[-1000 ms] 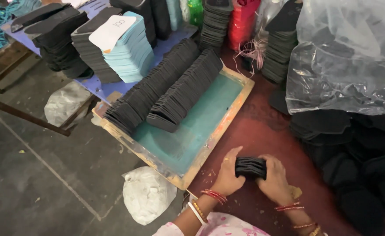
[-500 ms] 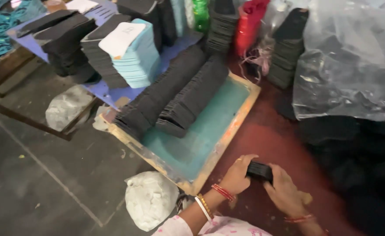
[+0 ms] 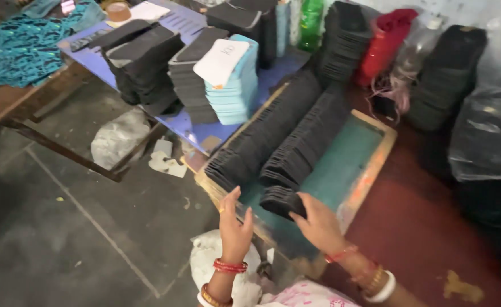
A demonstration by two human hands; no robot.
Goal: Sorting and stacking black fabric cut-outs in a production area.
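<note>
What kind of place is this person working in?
Probably a small workshop for printing or finishing cut pieces. Rows of flat black pieces lie on a wooden-framed green screen tray, more stacks of black pieces crowd a blue-topped table, and the right hand sets pieces down.

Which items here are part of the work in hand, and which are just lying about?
In use: right hand on the black pieces, wooden frame, left hand open beside it.

Lying about: green bottle, tape roll, teal fabric, white bag.
</note>
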